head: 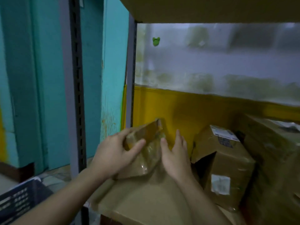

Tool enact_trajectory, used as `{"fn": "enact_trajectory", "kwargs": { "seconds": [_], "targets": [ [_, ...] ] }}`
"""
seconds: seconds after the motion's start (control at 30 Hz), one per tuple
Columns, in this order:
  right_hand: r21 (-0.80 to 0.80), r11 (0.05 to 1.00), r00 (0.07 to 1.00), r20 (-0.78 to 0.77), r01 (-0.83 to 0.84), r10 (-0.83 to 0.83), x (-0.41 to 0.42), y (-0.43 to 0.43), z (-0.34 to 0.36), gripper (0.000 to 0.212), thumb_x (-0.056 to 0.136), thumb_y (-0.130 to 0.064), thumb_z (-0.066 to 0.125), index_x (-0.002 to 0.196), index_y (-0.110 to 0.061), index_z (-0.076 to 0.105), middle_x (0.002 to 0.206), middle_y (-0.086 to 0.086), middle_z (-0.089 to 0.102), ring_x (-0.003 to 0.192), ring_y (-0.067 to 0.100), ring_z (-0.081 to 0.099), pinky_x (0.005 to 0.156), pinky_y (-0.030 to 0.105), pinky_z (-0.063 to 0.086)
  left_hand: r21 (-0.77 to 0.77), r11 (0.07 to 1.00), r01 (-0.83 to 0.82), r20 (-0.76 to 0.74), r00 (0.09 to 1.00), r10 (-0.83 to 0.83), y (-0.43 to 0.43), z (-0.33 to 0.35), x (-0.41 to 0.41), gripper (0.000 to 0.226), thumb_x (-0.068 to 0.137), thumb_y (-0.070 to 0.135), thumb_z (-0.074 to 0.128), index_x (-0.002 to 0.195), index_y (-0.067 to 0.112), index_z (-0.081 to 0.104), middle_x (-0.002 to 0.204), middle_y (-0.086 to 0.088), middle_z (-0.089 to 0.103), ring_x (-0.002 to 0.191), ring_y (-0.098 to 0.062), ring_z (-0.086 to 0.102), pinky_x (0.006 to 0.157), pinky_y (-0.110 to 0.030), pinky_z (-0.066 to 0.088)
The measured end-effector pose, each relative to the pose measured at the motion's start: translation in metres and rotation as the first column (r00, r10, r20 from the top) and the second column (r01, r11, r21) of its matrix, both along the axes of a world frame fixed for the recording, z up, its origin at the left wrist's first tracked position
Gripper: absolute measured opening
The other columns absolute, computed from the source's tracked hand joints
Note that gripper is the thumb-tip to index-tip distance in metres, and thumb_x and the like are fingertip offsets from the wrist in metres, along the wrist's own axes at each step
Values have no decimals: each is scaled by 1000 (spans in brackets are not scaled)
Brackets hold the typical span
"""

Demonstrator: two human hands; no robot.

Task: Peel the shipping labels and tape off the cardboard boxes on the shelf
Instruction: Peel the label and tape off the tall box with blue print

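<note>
Beneath both my hands lies a broad, flat sheet of plain matte cardboard (138, 200) on the shelf (76, 95). Well to the right of my right hand (176, 153) stands a big brown box (276, 151). Just beside that hand sits a dented box (227, 159), torn at its corner, with a white label (224, 133) on top and a paler square one (220, 184) on its front. Between my hands is the small box (146, 143), crumpled and wrapped in glossy, wrinkled tape (147, 156). My left hand (113, 153) grips its left end, while my right hand presses flat against its right side, fingers straight.
</note>
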State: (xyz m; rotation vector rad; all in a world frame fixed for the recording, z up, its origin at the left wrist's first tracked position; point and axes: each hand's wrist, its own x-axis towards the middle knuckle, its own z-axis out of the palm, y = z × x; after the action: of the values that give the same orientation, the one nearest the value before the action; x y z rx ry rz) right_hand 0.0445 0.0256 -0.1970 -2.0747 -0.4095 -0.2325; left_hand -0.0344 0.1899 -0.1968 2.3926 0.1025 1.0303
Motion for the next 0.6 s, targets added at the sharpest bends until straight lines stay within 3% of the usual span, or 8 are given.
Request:
{"fn": "enact_trajectory", "kwargs": {
  "seconds": [0.1, 0.27, 0.37, 0.5, 0.6],
  "targets": [
    [119, 993, 999, -47, -13, 19, 14, 10, 8, 70, 97, -58, 35, 156, -31, 6, 163, -3, 8, 147, 24, 18, 113, 43, 26, -447, 895, -16, 166, 981, 101, -3, -1, 16, 53, 79, 73, 43, 77, 26, 67, 65, 9, 66, 62, -1, 61, 59, -27, 45],
    [300, 952, 996, -48, -56, 74, 31, 21, 9, 67, 97, -58, 31, 155, -29, 14, 162, -4, 14, 147, 20, 19, 113, 38, 24, -742, 668, 54, 213, 964, 158, -17, -29, 42, 75, 81, 75, 38, 75, 5, 62, 60, -3, 58, 62, -20, 60, 60, -30, 46],
    [310, 949, 999, -2, -51, 54, 36, 19, -4, 70, 92, -63, 27, 155, -34, 15, 161, -6, 15, 147, 19, 18, 114, 39, 24, -772, 630, 88, 276, 939, 207, -26, -40, 50, 63, 88, 66, 36, 75, 11, 65, 65, 2, 67, 63, -7, 64, 56, -18, 44],
    [345, 938, 1000, 13, -27, 24, 30, 20, -22, 80, 82, -67, 19, 155, -33, 11, 161, -4, 16, 146, 20, 21, 112, 36, 25, -648, 759, 53, 265, 951, 160, -21, -55, 48, 57, 94, 63, 28, 90, 22, 67, 82, 7, 69, 78, 4, 62, 60, -5, 40],
    [320, 944, 997, 20, -76, 73, 22, 25, -28, 83, 80, -68, 15, 155, -36, 4, 162, -5, 13, 145, 21, 21, 113, 39, 25, -559, 829, 7, 285, 941, 184, -15, -62, 46, 52, 95, 60, 29, 102, 17, 57, 91, 13, 61, 87, 3, 57, 68, -4, 38]
  ]
}}
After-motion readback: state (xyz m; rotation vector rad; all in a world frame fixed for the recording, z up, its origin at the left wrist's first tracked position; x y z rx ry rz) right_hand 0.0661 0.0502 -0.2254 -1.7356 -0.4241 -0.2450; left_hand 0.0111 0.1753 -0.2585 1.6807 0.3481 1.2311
